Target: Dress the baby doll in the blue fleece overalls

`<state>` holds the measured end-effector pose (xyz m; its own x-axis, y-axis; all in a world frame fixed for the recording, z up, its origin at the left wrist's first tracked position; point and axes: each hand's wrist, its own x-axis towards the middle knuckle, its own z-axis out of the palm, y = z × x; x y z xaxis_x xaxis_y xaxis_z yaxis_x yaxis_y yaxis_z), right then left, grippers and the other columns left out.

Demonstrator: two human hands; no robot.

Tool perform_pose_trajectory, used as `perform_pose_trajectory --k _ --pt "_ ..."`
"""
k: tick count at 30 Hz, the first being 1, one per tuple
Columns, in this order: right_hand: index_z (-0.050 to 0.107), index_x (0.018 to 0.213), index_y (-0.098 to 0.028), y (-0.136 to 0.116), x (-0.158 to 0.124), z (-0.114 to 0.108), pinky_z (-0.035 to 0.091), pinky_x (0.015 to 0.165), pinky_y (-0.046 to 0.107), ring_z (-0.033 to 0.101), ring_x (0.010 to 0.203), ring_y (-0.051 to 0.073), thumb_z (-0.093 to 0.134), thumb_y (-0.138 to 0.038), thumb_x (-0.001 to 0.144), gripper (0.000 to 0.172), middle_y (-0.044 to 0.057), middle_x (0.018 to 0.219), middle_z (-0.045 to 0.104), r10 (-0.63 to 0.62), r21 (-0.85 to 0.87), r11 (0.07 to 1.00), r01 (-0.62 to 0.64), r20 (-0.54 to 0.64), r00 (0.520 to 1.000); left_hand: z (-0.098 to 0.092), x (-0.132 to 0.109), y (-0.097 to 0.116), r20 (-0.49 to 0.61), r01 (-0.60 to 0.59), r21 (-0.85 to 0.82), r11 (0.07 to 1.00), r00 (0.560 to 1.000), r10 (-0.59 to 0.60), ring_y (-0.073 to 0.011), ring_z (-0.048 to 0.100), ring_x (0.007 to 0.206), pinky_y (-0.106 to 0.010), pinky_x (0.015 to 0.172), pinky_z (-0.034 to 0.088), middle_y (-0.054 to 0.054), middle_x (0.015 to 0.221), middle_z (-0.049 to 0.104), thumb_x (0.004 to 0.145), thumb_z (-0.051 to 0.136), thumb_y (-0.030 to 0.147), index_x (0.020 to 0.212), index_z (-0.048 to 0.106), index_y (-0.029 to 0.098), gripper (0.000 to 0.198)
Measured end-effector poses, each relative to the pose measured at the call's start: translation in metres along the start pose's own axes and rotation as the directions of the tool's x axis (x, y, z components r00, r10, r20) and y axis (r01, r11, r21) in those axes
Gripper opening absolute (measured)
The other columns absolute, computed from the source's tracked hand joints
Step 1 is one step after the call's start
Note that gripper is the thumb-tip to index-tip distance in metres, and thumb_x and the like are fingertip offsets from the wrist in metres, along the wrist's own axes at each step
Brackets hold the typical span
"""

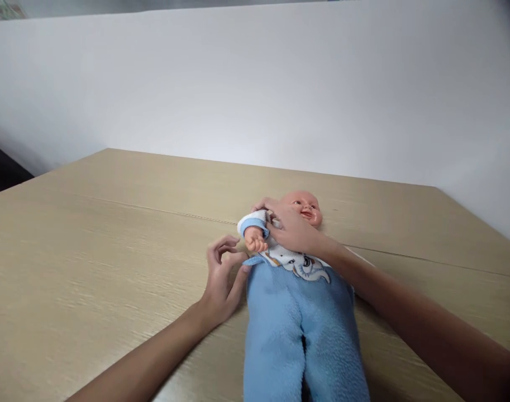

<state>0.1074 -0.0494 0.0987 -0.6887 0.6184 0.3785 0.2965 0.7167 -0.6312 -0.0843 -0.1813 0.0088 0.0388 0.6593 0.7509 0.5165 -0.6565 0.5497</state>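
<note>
Closest to me are the 2 soft blue fleece trouser legs of the plastic baby doll (299,318). It lies on its back on the pale wooden table (91,251), with the head away from me. It wears a white top with an elephant print and a blue cuff. My left hand (223,279) rests beside its waist, thumb touching the blue edge, other fingers loosely curled. My right hand (292,229) covers its chest, fingers bent on the white sleeve; whether they pinch it, I cannot tell.

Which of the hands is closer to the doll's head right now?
The right hand, resting on the doll's chest under the chin; the left hand sits lower, at the blue trousers' waist.
</note>
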Motion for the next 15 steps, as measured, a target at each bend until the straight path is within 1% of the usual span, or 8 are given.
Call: perform_pose_trajectory --k 2,5,6,8,10,11,13,15 --pt "0.064 0.116 -0.022 -0.002 0.002 0.001 0.051 0.091 0.036 0.069 0.103 0.024 0.053 -0.007 0.088 0.034 0.006 0.112 0.074 -0.029 -0.043 0.999 0.03 0.021 0.999 0.002 -0.002 -0.002 0.0 -0.059 -0.021 0.998 0.998 0.06 -0.0283 0.044 0.146 -0.049 0.117 0.045 -0.014 0.151 0.038 0.109 0.05 0.015 0.127 0.058 0.026 0.022" --pt "0.068 0.117 -0.021 -0.007 0.004 -0.001 0.052 0.091 0.037 0.07 0.102 0.024 0.057 -0.005 0.088 0.034 0.008 0.113 0.076 -0.036 -0.096 0.995 0.041 0.057 0.998 0.005 -0.002 -0.003 -0.037 -0.087 -0.071 0.994 0.996 0.084 -0.0299 0.041 0.152 -0.055 0.123 0.039 -0.014 0.157 0.036 0.111 0.045 0.018 0.13 0.052 0.027 0.022" --pt "0.069 0.115 -0.021 -0.01 0.004 -0.002 0.052 0.091 0.037 0.071 0.102 0.024 0.058 -0.006 0.089 0.032 0.008 0.114 0.077 -0.022 -0.109 0.994 0.028 0.056 0.998 0.006 -0.002 -0.003 -0.058 -0.071 -0.085 0.994 0.996 0.066 -0.0297 0.041 0.152 -0.057 0.123 0.038 -0.014 0.157 0.038 0.112 0.044 0.019 0.13 0.051 0.027 0.021" --pt "0.071 0.111 -0.021 -0.017 0.001 -0.005 0.053 0.088 0.037 0.072 0.1 0.024 0.061 -0.011 0.093 0.023 0.009 0.114 0.078 0.051 -0.117 0.992 -0.048 0.024 0.998 0.007 -0.002 -0.003 -0.093 -0.02 -0.143 0.99 0.996 0.007 -0.0288 0.045 0.149 -0.058 0.122 0.039 -0.013 0.155 0.042 0.114 0.04 0.023 0.132 0.05 0.029 0.021" --pt "0.072 0.109 -0.022 -0.026 -0.006 -0.006 0.054 0.084 0.037 0.073 0.096 0.025 0.065 -0.025 0.099 0.013 0.009 0.112 0.079 0.162 -0.114 0.98 -0.162 -0.009 0.987 0.008 -0.004 -0.004 -0.098 0.036 -0.222 0.974 0.993 -0.059 -0.0271 0.05 0.144 -0.057 0.119 0.041 -0.013 0.149 0.05 0.115 0.037 0.025 0.133 0.048 0.03 0.022" --pt "0.072 0.108 -0.023 -0.031 -0.011 -0.006 0.054 0.081 0.037 0.074 0.094 0.025 0.065 -0.034 0.102 0.015 0.009 0.11 0.08 0.213 -0.113 0.971 -0.213 -0.013 0.977 0.009 -0.005 -0.004 -0.092 0.066 -0.256 0.965 0.991 -0.092 -0.0262 0.052 0.141 -0.056 0.118 0.043 -0.012 0.145 0.053 0.115 0.037 0.025 0.133 0.048 0.03 0.021" --pt "0.072 0.106 -0.024 -0.041 -0.023 -0.004 0.052 0.079 0.038 0.073 0.091 0.026 0.062 -0.049 0.105 0.027 0.008 0.104 0.08 0.264 -0.122 0.958 -0.26 0.017 0.964 0.009 -0.006 -0.003 -0.077 0.121 -0.29 0.949 0.986 -0.149 -0.025 0.053 0.139 -0.053 0.116 0.044 -0.011 0.139 0.057 0.116 0.038 0.028 0.13 0.049 0.029 0.018" --pt "0.072 0.106 -0.024 -0.049 -0.034 -0.001 0.049 0.078 0.038 0.07 0.09 0.025 0.058 -0.054 0.106 0.032 0.007 0.101 0.079 0.261 -0.136 0.957 -0.255 0.032 0.965 0.008 -0.005 -0.001 -0.069 0.194 -0.301 0.934 0.972 -0.224 -0.025 0.052 0.138 -0.05 0.116 0.043 -0.012 0.138 0.056 0.116 0.039 0.034 0.125 0.052 0.027 0.017"
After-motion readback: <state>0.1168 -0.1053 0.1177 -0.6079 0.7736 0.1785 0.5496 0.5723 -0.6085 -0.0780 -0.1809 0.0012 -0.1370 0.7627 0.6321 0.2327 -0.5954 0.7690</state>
